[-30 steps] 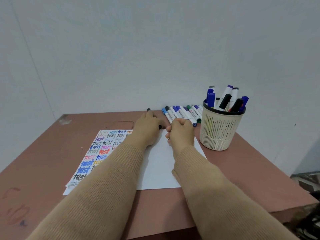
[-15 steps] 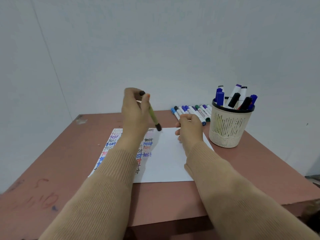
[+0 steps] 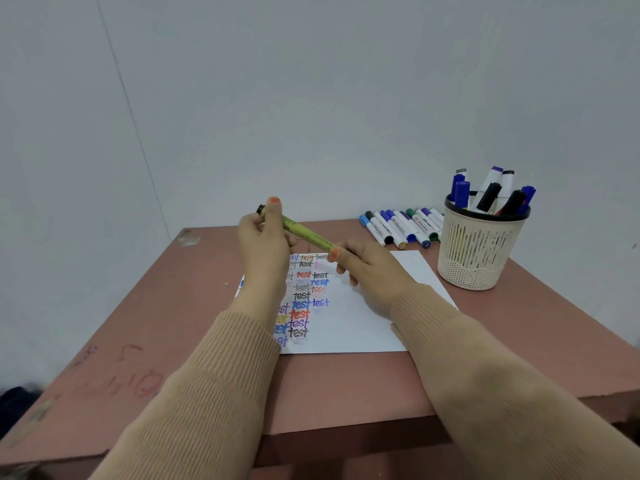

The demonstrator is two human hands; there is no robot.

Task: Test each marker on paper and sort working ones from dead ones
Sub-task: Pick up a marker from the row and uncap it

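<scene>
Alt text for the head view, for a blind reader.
Two hands hold a yellow-green marker above paper bearing coloured "test" words, the left hand gripping one end, the right hand the other. Behind, a row of markers lies beside a cup of markers.

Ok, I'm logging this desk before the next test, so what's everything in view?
olive marker: one, yellow-green, held above the paper by both hands
paper: one sheet, white, mid-table, coloured "test" words on its left part
loose markers: roughly eight, blue, black and green caps, rowed along the table's back
cup: one, cream mesh, back right on the table
cup markers: about seven, blue, black, white, standing in the cup
table: one, reddish-brown, under everything
left hand: one, grips the marker's upper end
right hand: one, pinches its lower end
sleeves: two, tan, on both forearms
</scene>
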